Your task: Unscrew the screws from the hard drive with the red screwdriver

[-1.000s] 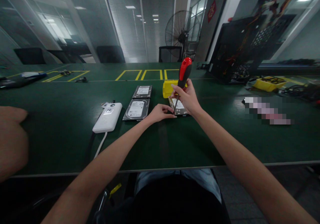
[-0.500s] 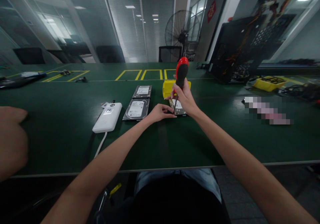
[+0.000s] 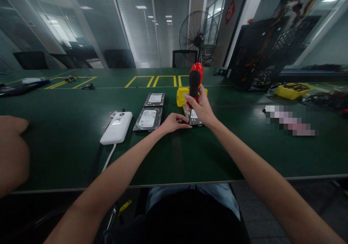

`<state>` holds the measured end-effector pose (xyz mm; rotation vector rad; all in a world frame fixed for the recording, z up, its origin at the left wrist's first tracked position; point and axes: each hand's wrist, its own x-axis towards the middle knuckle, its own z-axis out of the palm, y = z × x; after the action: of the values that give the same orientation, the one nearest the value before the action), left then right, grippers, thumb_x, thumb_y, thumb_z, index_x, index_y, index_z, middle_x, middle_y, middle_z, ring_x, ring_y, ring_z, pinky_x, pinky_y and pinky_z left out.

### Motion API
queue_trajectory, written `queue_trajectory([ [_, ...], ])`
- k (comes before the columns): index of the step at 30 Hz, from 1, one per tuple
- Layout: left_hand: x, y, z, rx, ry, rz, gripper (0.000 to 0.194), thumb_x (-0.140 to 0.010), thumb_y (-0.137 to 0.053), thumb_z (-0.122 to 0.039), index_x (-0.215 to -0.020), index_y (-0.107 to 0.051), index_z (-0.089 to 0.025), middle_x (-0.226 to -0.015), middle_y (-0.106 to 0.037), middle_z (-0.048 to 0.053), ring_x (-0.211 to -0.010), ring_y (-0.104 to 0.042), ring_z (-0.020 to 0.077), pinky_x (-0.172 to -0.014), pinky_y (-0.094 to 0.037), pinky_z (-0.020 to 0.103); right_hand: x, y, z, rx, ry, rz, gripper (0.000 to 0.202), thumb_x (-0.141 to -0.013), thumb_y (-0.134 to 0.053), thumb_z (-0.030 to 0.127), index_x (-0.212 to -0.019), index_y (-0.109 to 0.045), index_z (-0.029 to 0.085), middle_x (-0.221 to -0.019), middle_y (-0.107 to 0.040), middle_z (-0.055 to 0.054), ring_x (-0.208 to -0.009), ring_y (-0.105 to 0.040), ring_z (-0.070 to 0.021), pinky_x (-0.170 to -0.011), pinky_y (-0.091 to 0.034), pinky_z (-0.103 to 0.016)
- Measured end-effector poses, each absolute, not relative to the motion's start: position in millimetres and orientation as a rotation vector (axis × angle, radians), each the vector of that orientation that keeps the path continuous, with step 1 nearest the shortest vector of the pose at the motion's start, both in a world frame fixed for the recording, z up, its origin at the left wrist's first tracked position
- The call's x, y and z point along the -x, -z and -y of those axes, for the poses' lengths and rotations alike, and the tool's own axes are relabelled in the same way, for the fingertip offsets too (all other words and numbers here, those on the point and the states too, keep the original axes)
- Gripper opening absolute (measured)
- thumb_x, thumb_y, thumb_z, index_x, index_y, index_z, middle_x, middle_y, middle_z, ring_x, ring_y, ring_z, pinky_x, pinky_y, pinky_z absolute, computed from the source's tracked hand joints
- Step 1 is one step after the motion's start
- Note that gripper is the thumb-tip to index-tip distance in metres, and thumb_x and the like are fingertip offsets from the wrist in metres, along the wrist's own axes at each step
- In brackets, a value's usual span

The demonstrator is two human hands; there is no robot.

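My right hand (image 3: 201, 108) is closed round a screwdriver (image 3: 195, 80) with a red and black handle. The screwdriver stands nearly upright, its shaft pointing down to the near left corner of a hard drive (image 3: 194, 120). At that same corner, thumb and fingers of my left hand (image 3: 175, 122) pinch the drive's edge close to the screwdriver tip. My right hand covers part of the drive. Right behind it stands a yellow container (image 3: 182, 96), partly hidden by the hand. Left of my hands lie two more hard drives, a nearer one (image 3: 148, 119) and a farther one (image 3: 154, 99).
A white power bank (image 3: 116, 128) with a white cable lies on the green table (image 3: 168, 160). Another person's arm (image 3: 13, 153) reaches in at the left. A black computer case (image 3: 252, 55) and a yellow tray (image 3: 290, 91) with cables stand at the right.
The screwdriver's handle has tilted slightly left, and the fingers of my right hand have shifted on it. My left hand stays in place.
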<state>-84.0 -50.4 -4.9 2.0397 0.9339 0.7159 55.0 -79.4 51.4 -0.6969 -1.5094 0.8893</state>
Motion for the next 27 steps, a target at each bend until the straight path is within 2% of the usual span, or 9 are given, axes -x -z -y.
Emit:
queue_trajectory([
  [4,84.4,6.6,49.0,-2.059,-0.713,-0.926,0.037,-0.063,-0.074,-0.041,-0.085,-0.070,-0.011,-0.065,-0.062,0.002,-0.057,-0.050,0.0113,-0.054,-0.035,0.025,-54.9,-50.0,80.6,0.660,-0.908,1.537,0.030,-0.084,-0.051,0.045,-0.106,-0.038,0.030,-0.060,-0.037,0.006,-0.048,-0.040,-0.0096,-0.046,-0.037,-0.027],
  [10,85.3,9.6,46.3,-2.114,-0.701,-0.890,0.041,-0.065,-0.071,-0.045,-0.087,-0.069,-0.011,-0.066,-0.060,0.001,-0.050,-0.040,0.0075,-0.050,-0.028,0.023,-56.0,-47.4,78.7,0.599,-0.926,1.552,0.027,-0.086,-0.048,0.045,-0.108,-0.040,0.031,-0.068,-0.039,0.003,-0.052,-0.042,-0.0087,-0.048,-0.039,-0.026],
  [14,85.8,9.9,46.0,-2.111,-0.691,-0.888,0.042,-0.065,-0.071,-0.046,-0.088,-0.069,-0.011,-0.068,-0.062,0.002,-0.051,-0.039,0.0074,-0.050,-0.027,0.023,-56.1,-47.4,78.6,0.608,-0.924,1.554,0.032,-0.086,-0.047,0.046,-0.113,-0.038,0.032,-0.070,-0.039,0.003,-0.052,-0.040,-0.0087,-0.047,-0.039,-0.026],
  [20,85.9,7.4,47.9,-2.093,-0.705,-0.857,0.038,-0.065,-0.072,-0.042,-0.086,-0.070,-0.010,-0.074,-0.064,0.003,-0.053,-0.042,0.0078,-0.052,-0.029,0.024,-56.0,-49.0,80.5,0.620,-0.899,1.531,0.031,-0.085,-0.048,0.048,-0.110,-0.038,0.032,-0.073,-0.040,0.002,-0.053,-0.040,-0.0092,-0.045,-0.037,-0.025],
  [27,85.4,8.2,47.1,-2.091,-0.702,-0.877,0.038,-0.065,-0.072,-0.042,-0.087,-0.070,-0.010,-0.073,-0.065,0.004,-0.056,-0.047,0.0097,-0.054,-0.033,0.024,-55.1,-50.7,83.5,0.648,-0.893,1.553,0.039,-0.085,-0.046,0.047,-0.120,-0.035,0.033,-0.073,-0.038,0.002,-0.054,-0.037,-0.0102,-0.047,-0.036,-0.026],
])
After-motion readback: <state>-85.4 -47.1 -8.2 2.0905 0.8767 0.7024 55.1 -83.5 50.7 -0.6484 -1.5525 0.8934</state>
